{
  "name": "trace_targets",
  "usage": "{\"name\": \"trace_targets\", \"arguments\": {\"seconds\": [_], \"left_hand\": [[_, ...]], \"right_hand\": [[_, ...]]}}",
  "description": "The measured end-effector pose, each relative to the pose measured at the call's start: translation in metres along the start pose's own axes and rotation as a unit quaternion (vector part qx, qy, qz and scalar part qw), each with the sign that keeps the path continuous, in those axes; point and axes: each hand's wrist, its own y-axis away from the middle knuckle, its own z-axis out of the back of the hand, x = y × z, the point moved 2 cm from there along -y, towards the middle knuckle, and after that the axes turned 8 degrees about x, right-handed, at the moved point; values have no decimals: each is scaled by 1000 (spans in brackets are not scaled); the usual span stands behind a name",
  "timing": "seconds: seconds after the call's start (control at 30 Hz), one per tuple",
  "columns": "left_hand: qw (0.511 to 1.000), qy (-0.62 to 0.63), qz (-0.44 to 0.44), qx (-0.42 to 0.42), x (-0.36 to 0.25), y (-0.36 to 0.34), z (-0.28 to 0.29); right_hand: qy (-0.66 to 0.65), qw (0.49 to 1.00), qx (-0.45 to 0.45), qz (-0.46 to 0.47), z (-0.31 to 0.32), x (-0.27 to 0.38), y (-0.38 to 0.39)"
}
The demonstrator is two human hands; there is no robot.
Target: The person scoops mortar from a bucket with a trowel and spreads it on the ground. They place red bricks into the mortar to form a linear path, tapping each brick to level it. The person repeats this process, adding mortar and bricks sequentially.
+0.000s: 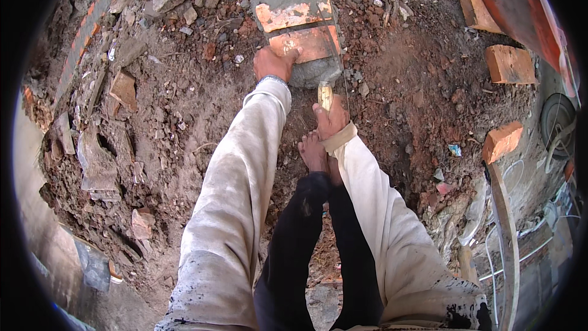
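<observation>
My left hand [275, 63] grips the left end of an orange brick [309, 41] at the near end of a short row of bricks [291, 15] with grey mortar between them. Grey mortar [312, 72] bulges below the gripped brick. My right hand [331, 116], lower and to the right, is closed on the light wooden handle [324, 93] of a trowel, whose blade I cannot make out against the mortar. A thin string line [343, 79] runs along the row's right side, close by my right hand. My bare feet [312, 150] are just below it.
Rubble and soil [153, 147] surround the row. A mortared brick edge [92, 30] runs along the upper left. Loose bricks [509, 64] lie on the right, near a reddish wheelbarrow [511, 0] with a wheel [556, 119]. A long plank [502, 220] and white cables [514, 254] lie lower right.
</observation>
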Motion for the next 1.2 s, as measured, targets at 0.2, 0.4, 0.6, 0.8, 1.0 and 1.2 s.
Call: {"name": "trace_targets", "arguments": {"seconds": [0.2,0.4,0.6,0.8,1.0,1.2], "left_hand": [[976,56,-85,-194,1,-38,26],[998,52,-2,-32,-34,-45,54],[1000,21,14,-6,-39,-51,57],[999,38,34,-11,-49,-46,63],[996,48,6,-70,-35,-52,60],[997,62,9,-34,-36,-47,58]], "right_hand": [[-68,993,-44,81,11,50,-3],[-74,975,-128,168,26,85,-23],[-30,994,-81,72,23,68,-52],[-12,994,-73,84,20,61,-60],[-30,967,-159,198,12,64,-66],[-45,980,-120,153,16,63,-67]]}}
